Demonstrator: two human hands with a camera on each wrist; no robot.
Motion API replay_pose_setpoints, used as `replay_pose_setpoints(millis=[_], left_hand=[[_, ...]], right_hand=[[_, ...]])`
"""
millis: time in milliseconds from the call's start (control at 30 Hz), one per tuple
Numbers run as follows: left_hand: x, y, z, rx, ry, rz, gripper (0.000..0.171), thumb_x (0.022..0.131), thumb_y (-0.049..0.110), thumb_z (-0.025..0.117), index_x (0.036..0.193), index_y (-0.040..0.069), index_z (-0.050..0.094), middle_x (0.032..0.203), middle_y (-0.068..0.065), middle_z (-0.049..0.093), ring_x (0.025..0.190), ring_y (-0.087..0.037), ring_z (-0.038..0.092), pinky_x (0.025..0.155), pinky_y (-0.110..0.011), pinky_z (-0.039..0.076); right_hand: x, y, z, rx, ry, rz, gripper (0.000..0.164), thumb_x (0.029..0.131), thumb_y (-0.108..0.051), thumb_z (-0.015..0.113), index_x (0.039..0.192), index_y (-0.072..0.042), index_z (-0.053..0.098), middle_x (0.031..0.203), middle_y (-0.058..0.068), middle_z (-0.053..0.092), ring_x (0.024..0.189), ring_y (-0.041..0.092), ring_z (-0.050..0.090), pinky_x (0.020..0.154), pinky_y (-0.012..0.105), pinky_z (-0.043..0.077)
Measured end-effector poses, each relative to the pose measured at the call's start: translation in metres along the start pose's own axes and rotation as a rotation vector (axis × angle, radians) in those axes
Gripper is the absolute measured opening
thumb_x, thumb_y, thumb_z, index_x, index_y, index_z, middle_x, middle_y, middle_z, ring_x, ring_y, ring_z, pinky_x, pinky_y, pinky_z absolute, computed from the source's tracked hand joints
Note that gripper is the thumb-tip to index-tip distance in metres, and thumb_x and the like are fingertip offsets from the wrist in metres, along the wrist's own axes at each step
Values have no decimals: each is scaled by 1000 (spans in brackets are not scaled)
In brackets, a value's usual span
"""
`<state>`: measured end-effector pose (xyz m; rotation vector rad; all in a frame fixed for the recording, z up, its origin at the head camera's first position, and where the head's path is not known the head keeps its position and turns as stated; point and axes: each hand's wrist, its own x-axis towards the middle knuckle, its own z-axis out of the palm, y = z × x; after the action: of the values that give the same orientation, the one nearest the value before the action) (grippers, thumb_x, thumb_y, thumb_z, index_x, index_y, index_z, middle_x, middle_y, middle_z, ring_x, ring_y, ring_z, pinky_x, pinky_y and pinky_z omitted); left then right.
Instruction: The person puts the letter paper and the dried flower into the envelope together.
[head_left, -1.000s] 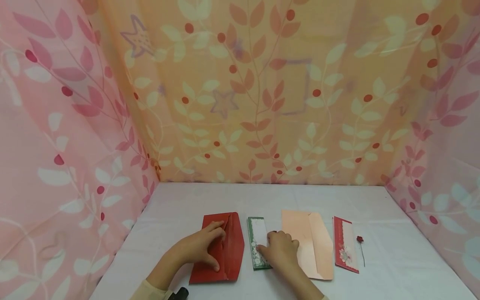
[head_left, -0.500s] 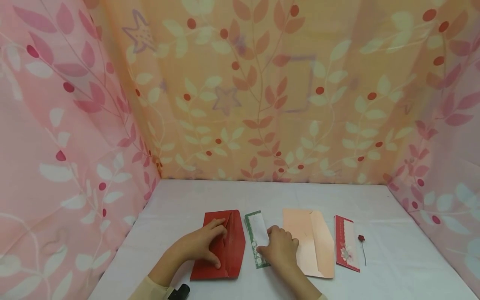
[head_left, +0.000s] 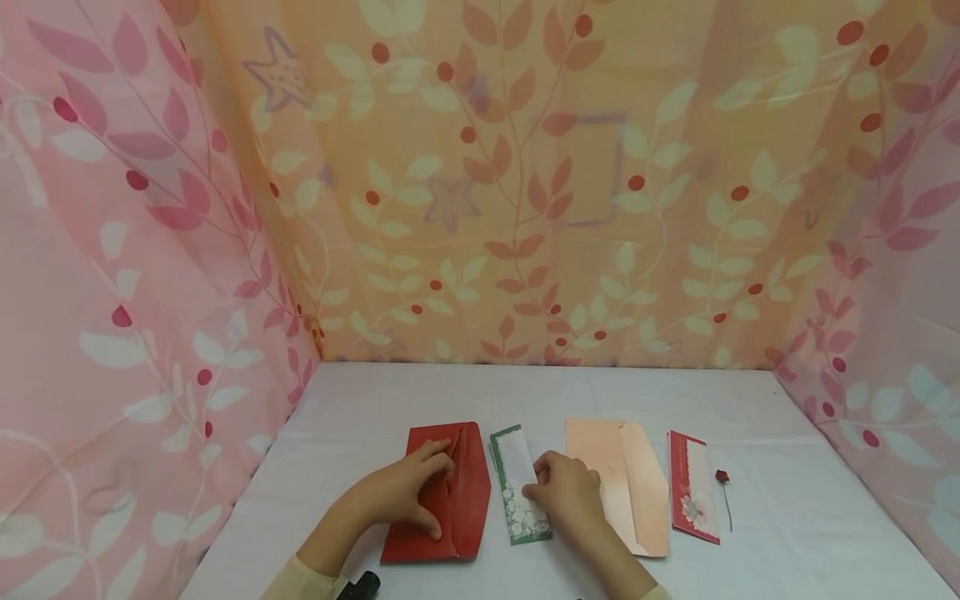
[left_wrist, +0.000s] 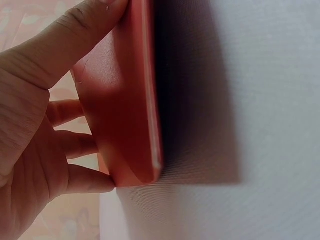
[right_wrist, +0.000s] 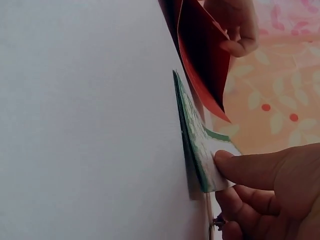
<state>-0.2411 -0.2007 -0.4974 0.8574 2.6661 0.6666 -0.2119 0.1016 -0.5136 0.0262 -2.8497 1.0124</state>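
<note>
A red envelope [head_left: 431, 533] lies on the left with its flap opened to the right. My left hand [head_left: 401, 496] grips it by the mouth; in the left wrist view the thumb lies over the red paper [left_wrist: 117, 95] and several fingers touch its edge. My right hand [head_left: 567, 492] pinches the right edge of a green-bordered card [head_left: 517, 483], printed with white flowers. In the right wrist view this folded card [right_wrist: 197, 140] stands tilted beside the envelope's gaping mouth. A small dark flower-like thing [right_wrist: 219, 221] shows by the right fingers; whether they hold it I cannot tell.
A peach envelope [head_left: 611, 475] with its flap opened lies partly behind the right hand. Further right are a red card [head_left: 693, 487] and a small red flower [head_left: 722, 477] on a thin stem. White cloth [head_left: 420, 387] covers the table; patterned curtains [head_left: 480, 250] hang around it.
The green-bordered card has turned slightly, its top edge shifting left and its bottom edge right. My right hand has moved a little to the right, while my left hand stays on the red envelope.
</note>
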Motion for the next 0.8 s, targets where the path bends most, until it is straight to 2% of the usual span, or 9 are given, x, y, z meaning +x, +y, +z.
replay_pose_setpoints(millis=[233,500,700,800], left_hand=[[-1,0,-1,-8,2,-8,68,63,59,92,117,38,55,165,-2,30,150,-34,32,93,-42,57],[-2,2,-2,-31,-6,-25,67,64,56,93,116,36,55,165,-5,30,146,-35,36,92,-45,57],[-1,3,-2,-44,-13,-43,66,64,56,93,115,37,55,166,-3,29,147,-34,35,91,-43,58],[-1,4,-2,-41,-11,-40,66,64,57,93,114,38,54,166,-3,29,147,-34,35,91,-43,58]], right_hand=[[5,4,-6,137,-94,28,29,83,-30,85,102,-11,73,77,-7,65,71,12,58,63,32,47],[11,10,-6,295,-194,48,28,84,-22,82,105,-6,73,78,-1,66,74,15,59,65,33,48],[13,10,-9,377,-166,87,28,86,-21,81,109,-7,72,78,2,65,72,16,58,62,32,47],[13,11,-10,404,-147,77,30,87,-22,80,112,-7,71,78,1,67,71,16,59,60,31,48]])
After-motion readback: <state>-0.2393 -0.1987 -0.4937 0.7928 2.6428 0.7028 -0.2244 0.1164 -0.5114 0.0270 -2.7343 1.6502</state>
